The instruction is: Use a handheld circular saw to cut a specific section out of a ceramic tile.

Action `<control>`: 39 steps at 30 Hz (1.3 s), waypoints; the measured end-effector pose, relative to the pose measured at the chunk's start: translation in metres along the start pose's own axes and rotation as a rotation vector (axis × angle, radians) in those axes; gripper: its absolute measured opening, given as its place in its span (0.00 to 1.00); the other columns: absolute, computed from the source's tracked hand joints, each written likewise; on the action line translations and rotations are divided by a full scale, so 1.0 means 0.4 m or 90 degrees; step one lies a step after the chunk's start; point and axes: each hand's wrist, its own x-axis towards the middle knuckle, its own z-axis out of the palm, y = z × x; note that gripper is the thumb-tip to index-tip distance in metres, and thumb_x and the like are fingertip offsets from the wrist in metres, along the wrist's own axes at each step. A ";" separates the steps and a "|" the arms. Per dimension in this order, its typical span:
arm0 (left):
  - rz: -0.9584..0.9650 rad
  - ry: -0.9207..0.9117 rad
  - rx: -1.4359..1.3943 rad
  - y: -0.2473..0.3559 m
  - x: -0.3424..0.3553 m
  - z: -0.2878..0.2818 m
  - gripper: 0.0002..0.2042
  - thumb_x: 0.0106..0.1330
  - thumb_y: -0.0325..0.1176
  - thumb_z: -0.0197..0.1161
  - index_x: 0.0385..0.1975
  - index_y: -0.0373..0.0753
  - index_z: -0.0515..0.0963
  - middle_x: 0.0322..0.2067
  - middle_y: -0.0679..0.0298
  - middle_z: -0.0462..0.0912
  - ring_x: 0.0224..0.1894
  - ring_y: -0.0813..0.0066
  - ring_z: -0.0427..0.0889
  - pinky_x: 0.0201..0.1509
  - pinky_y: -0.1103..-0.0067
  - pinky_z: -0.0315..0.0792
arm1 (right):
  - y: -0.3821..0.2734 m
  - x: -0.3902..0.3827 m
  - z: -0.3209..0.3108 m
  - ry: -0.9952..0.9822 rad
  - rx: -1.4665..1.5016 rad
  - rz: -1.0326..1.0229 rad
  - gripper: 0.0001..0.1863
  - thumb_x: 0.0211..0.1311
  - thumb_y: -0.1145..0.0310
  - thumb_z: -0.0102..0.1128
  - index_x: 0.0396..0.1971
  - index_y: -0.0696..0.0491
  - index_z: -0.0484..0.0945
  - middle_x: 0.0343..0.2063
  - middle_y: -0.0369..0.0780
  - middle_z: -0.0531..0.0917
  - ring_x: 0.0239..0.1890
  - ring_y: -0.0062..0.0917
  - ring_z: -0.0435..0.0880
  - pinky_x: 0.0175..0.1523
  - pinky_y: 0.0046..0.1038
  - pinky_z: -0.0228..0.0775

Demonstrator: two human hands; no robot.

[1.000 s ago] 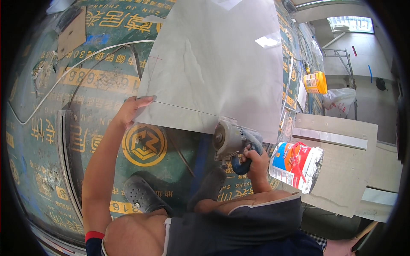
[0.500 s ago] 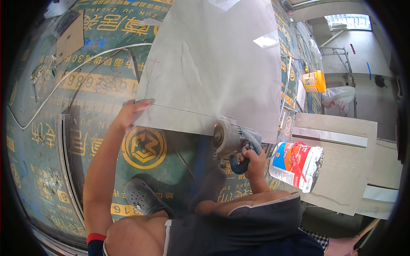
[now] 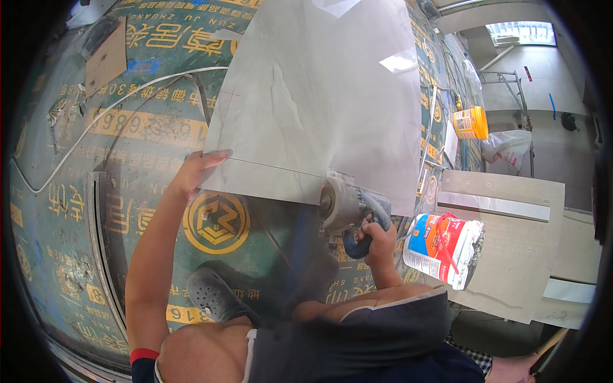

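A large pale grey marbled tile (image 3: 319, 89) lies before me, with a thin dark line running across its near part. My left hand (image 3: 201, 169) grips the tile's lower left edge, thumb on top near that line. My right hand (image 3: 377, 236) is wrapped round the blue handle of a handheld circular saw (image 3: 338, 204), which sits on the tile's near edge at the right end of the visible line. Its blade is hidden, and pale dust hazes around it. My crouched legs and a grey clog (image 3: 217, 293) are below the tile.
A white bucket (image 3: 437, 249) with red and blue label stands on boards (image 3: 511, 268) to the right, with a yellow bucket (image 3: 469, 122) beyond. Hoses, a metal frame (image 3: 520, 96) and a plastic bag (image 3: 507, 147) are farther back. A long metal rail (image 3: 102, 236) lies left, near a white cable (image 3: 51, 166).
My left hand and the tile's near edge appear slightly lower in view than a second ago. The haze around the saw and below it has thickened. The saw stays in my right hand.
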 end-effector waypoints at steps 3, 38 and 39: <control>-0.001 0.012 0.006 -0.006 0.004 -0.009 0.26 0.62 0.40 0.70 0.55 0.29 0.78 0.50 0.54 0.82 0.51 0.64 0.82 0.54 0.67 0.78 | 0.003 0.004 0.000 -0.006 0.006 0.003 0.08 0.51 0.78 0.54 0.33 0.61 0.74 0.21 0.38 0.75 0.20 0.23 0.73 0.29 0.25 0.68; 0.009 0.018 -0.024 0.008 -0.005 0.015 0.22 0.64 0.36 0.67 0.52 0.27 0.78 0.42 0.56 0.85 0.40 0.68 0.86 0.42 0.70 0.82 | 0.013 0.037 -0.008 -0.018 -0.034 -0.003 0.10 0.51 0.75 0.55 0.35 0.58 0.73 0.24 0.37 0.75 0.23 0.23 0.74 0.29 0.26 0.67; 0.011 0.021 -0.022 0.009 -0.007 0.017 0.21 0.64 0.36 0.67 0.52 0.27 0.78 0.42 0.56 0.85 0.40 0.68 0.86 0.42 0.70 0.82 | 0.013 0.036 -0.007 -0.020 -0.029 0.000 0.10 0.51 0.75 0.55 0.35 0.58 0.73 0.24 0.37 0.75 0.23 0.23 0.74 0.29 0.25 0.67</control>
